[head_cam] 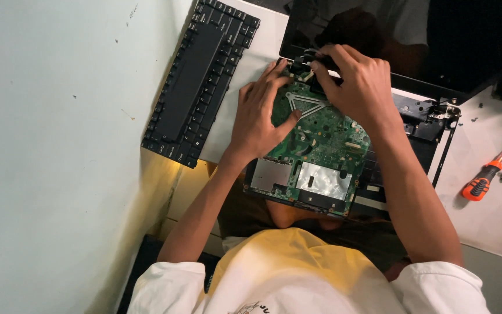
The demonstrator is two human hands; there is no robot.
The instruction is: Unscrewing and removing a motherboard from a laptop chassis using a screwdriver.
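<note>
The left hand (260, 116) is lying flat, grip open, on the green board (321, 145) while the right hand (358, 87) is pinching a black part (303, 63) at its far edge.

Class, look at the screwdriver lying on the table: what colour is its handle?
Orange with black grip sections, seen in the head view: the screwdriver lies right of the opened laptop.

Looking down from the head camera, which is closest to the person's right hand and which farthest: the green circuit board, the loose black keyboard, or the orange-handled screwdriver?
From the right hand:
1. Green circuit board, directly under the hand, touching it.
2. Orange-handled screwdriver, off to the picture's right on the white table.
3. Loose black keyboard, on the picture's left, beyond the left hand.
</note>
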